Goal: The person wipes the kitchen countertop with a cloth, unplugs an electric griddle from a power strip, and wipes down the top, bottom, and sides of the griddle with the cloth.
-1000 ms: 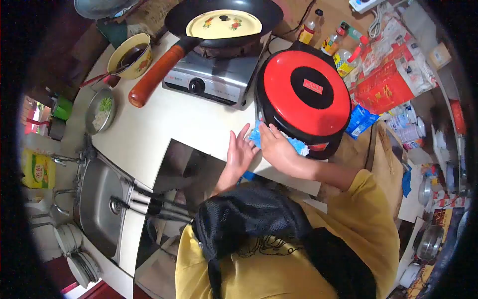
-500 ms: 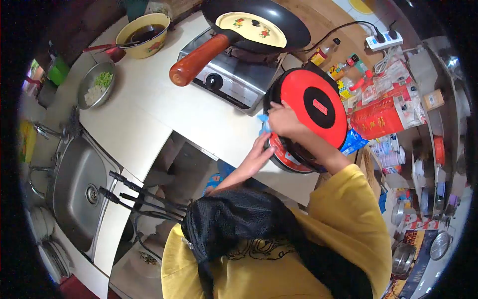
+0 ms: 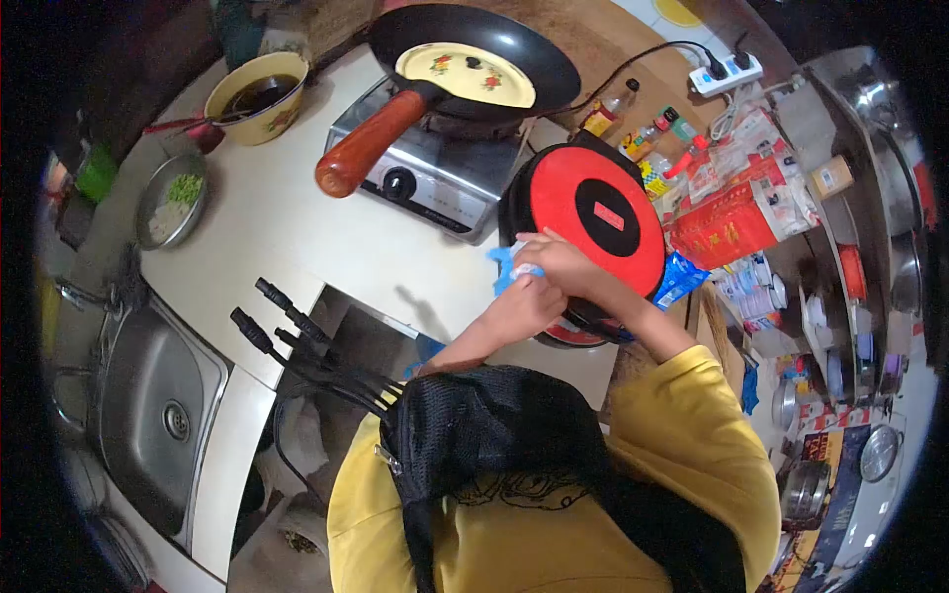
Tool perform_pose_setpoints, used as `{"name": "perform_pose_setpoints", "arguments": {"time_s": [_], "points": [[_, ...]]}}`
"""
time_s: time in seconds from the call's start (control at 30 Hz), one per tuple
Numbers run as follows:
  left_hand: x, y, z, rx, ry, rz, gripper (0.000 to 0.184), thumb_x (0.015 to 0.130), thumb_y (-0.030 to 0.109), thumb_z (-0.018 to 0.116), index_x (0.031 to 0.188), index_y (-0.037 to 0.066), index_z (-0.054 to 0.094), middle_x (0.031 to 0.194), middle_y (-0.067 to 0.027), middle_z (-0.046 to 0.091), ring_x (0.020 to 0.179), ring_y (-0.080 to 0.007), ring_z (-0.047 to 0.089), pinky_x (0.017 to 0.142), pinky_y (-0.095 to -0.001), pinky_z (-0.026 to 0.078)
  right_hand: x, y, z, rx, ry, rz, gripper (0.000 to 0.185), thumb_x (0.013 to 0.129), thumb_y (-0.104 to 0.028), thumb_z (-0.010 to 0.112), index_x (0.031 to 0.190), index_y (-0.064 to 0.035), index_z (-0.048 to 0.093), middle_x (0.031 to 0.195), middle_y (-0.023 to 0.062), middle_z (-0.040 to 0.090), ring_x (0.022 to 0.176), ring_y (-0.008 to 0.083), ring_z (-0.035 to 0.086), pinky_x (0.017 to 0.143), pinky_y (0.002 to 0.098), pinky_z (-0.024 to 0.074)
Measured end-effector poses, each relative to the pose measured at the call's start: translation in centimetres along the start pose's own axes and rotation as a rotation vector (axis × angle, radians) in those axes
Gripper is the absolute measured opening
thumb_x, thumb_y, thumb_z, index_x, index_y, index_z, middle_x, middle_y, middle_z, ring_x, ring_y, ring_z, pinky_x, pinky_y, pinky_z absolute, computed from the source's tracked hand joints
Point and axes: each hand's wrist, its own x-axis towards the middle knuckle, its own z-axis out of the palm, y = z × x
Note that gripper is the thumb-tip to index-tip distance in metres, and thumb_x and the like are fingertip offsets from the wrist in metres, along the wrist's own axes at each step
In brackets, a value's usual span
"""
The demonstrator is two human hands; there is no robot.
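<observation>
White counter carries a red griddle near its front edge. Beside it, left hand and right hand press together, both pinching a blue cloth.

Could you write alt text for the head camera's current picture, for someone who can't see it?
A person's left hand and right hand hold a crumpled blue-and-white cloth beside a red-topped cooker. Beyond, a cream lid sits in a black pan on a stove; a sink is at left.
</observation>
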Motion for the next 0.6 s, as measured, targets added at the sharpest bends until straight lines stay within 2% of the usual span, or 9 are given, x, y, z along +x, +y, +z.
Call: {"name": "perform_pose_setpoints", "arguments": {"time_s": [0.07, 0.1, 0.17, 0.2, 0.23, 0.3, 0.43, 0.53, 0.6], "points": [[0.2, 0.1, 1.0, 0.169, 0.044, 0.130, 0.012, 0.055, 0.017, 0.050, 0.056, 0.006, 0.043, 0.060, -0.0039, 0.044, 0.063, -0.0192, 0.046, 0.057, -0.0309, 0.037, -1.0, 0.1, 0.0, 0.007, -0.034, -0.028, 0.025, 0.062, -0.018, 0.050, 0.086, -0.0123, 0.052, 0.096, 0.0021, 0.050, 0.105, 0.0218, 0.035, 0.087, 0.0462, 0.0234], [0.7, 0.4, 1.1, 0.169, 0.048, 0.135, 0.012, 0.055, 0.017, 0.050, 0.056, 0.006, 0.043, 0.060, -0.0039, 0.044, 0.063, -0.0192, 0.046, 0.057, -0.0309, 0.037, -1.6, 0.1, 0.3, -0.001, -0.022, -0.039, 0.025, 0.062, -0.017, 0.049, 0.086, -0.0119, 0.052, 0.096, 0.0031, 0.049, 0.105, 0.0219, 0.035, 0.088, 0.0457, 0.0226], [1.2, 1.4, 1.4, 0.015, 0.016, 0.190, 0.010, 0.054, 0.016, 0.048, 0.055, 0.007, 0.044, 0.057, -0.0050, 0.044, 0.059, -0.0194, 0.046, 0.053, -0.0303, 0.037, -2.6, 0.1, 0.8, -0.014, -0.007, -0.073, 0.024, 0.063, -0.017, 0.049, 0.086, -0.0109, 0.051, 0.097, 0.0052, 0.048, 0.103, 0.0220, 0.036, 0.089, 0.0448, 0.0209], [1.1, 1.9, 3.1, -0.151, 0.066, 0.120, 0.007, 0.057, 0.013, 0.046, 0.056, 0.007, 0.043, 0.054, -0.0052, 0.042, 0.054, -0.0228, 0.047, 0.050, -0.0345, 0.037, -3.3, -0.6, -0.6, 0.094, -0.135, -0.030, 0.026, 0.058, -0.018, 0.049, 0.083, -0.0098, 0.051, 0.096, 0.0064, 0.048, 0.104, 0.0223, 0.036, 0.092, 0.0434, 0.0126], [1.3, 2.9, 4.3, -0.153, 0.071, 0.108, 0.007, 0.057, 0.013, 0.046, 0.056, 0.007, 0.043, 0.054, -0.0052, 0.042, 0.054, -0.0228, 0.047, 0.050, -0.0345, 0.037, -4.4, 0.2, 0.5, 0.097, -0.146, -0.037, 0.026, 0.058, -0.018, 0.049, 0.083, -0.0098, 0.051, 0.096, 0.0064, 0.048, 0.104, 0.0223, 0.036, 0.092, 0.0434, 0.0126], [1.8, 4.5, 6.2, 0.445, -0.102, 0.386, 0.008, 0.059, 0.014, 0.047, 0.059, 0.007, 0.044, 0.056, -0.0042, 0.045, 0.057, -0.0201, 0.048, 0.057, -0.0324, 0.039, -7.4, 2.1, 3.3, 0.242, 0.042, -0.197, 0.027, 0.060, -0.019, 0.047, 0.085, -0.0081, 0.050, 0.098, 0.0072, 0.048, 0.105, 0.0223, 0.035, 0.091, 0.0440, 0.0142], [0.2, 5.3, 4.1, 0.142, -0.060, 0.298, 0.008, 0.060, 0.015, 0.047, 0.061, 0.007, 0.045, 0.060, -0.0041, 0.045, 0.061, -0.0195, 0.047, 0.060, -0.0323, 0.038, -11.4, 0.7, 3.2, 0.366, -0.016, -0.219, 0.025, 0.063, -0.019, 0.046, 0.085, -0.0078, 0.050, 0.100, 0.0067, 0.047, 0.106, 0.0222, 0.034, 0.091, 0.0442, 0.0159], [-2.3, 5.6, 1.5, 0.075, -0.068, 0.252, 0.009, 0.060, 0.015, 0.046, 0.063, 0.007, 0.045, 0.062, -0.0041, 0.045, 0.064, -0.0190, 0.047, 0.062, -0.0322, 0.037, -11.8, -0.8, 1.2, 0.221, -0.200, -0.196, 0.024, 0.064, -0.014, 0.046, 0.086, -0.0085, 0.050, 0.102, 0.0038, 0.046, 0.105, 0.0195, 0.035, 0.090, 0.0441, 0.0184], [-3.9, 5.6, 0.0, 0.047, -0.077, 0.220, 0.010, 0.060, 0.016, 0.046, 0.064, 0.007, 0.045, 0.064, -0.0040, 0.045, 0.066, -0.0187, 0.046, 0.064, -0.0322, 0.036, -10.5, -0.9, 1.0, 0.153, -0.174, -0.270, 0.024, 0.064, -0.012, 0.046, 0.087, -0.0087, 0.051, 0.101, 0.0047, 0.046, 0.105, 0.0190, 0.036, 0.089, 0.0442, 0.0210]]}}
